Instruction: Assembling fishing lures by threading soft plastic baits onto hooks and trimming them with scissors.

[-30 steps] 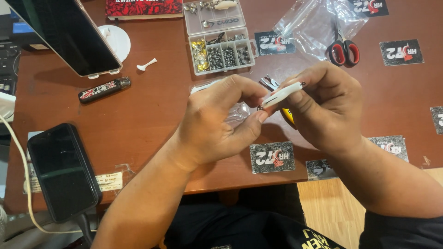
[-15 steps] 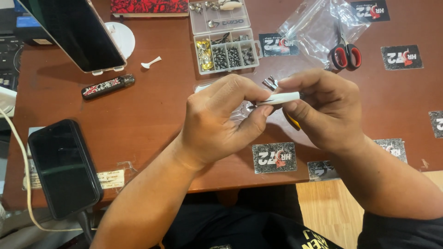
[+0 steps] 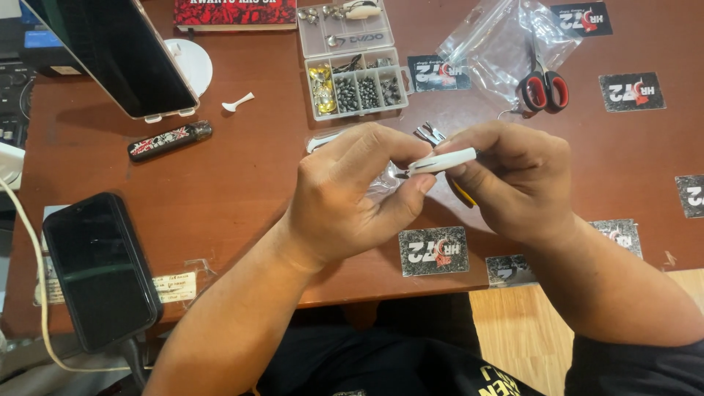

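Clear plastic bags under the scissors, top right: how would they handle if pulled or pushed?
Probably floppy and very light: the clear plastic bags look thin and crumpled. Pushed, they would likely buckle or slide on the smooth wooden table. The red-handled scissors lie on them, so a pull may drag those along.

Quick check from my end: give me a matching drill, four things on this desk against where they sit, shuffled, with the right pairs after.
Things:
1. scissors
2. black phone
3. compartment box
4. white stick

Places:
A. between left hand and right hand
B. top centre of desk
C. on clear bags, top right
D. lower left, near desk edge

Pairs: 1-C, 2-D, 3-B, 4-A
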